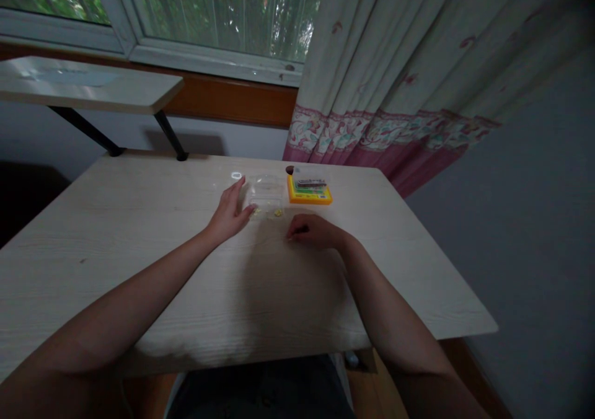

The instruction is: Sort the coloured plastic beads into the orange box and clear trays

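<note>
A clear plastic box (266, 189) lies on the pale wooden table (162, 202), its outline faint against the tabletop. My left hand (229, 209) rests at its left side with fingers stretched out, the thumb at the box's near left corner. Small yellowish bits (277, 212) show at the near edge of the box; their kind is too small to tell. To the right and nearer me, my right hand (315, 230) is closed, its fingers curled in above the table. Whatever it holds, if anything, is hidden.
Behind my right hand lies a yellow box (310, 197) with dark and green things in or on it. A small dark round object (289, 170) is at its far left corner. A raised shelf (93, 84) stands at the back left. Curtains (362, 97) hang behind the table.
</note>
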`<act>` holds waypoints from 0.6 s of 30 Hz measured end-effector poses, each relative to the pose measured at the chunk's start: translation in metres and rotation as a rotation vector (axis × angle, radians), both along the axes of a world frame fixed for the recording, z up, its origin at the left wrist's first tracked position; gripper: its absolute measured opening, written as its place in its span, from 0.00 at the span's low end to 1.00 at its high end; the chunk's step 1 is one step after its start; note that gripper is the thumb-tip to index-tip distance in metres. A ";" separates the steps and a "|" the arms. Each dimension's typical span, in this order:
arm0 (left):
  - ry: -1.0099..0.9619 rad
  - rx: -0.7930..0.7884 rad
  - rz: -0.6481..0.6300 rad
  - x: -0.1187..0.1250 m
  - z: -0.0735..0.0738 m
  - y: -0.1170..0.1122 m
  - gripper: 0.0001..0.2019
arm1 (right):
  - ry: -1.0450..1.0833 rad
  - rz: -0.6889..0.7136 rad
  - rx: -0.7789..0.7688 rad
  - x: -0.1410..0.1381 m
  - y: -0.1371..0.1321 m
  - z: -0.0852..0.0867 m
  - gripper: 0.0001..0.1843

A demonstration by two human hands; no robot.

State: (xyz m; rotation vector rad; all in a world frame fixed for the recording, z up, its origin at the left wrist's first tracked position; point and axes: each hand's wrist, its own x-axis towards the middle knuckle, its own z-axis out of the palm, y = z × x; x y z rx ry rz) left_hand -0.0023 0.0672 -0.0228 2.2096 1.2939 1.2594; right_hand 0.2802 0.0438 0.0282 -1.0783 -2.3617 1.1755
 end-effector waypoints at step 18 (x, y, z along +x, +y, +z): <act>0.030 -0.076 -0.180 -0.008 0.001 0.000 0.40 | 0.362 -0.660 0.170 -0.043 0.006 -0.038 0.32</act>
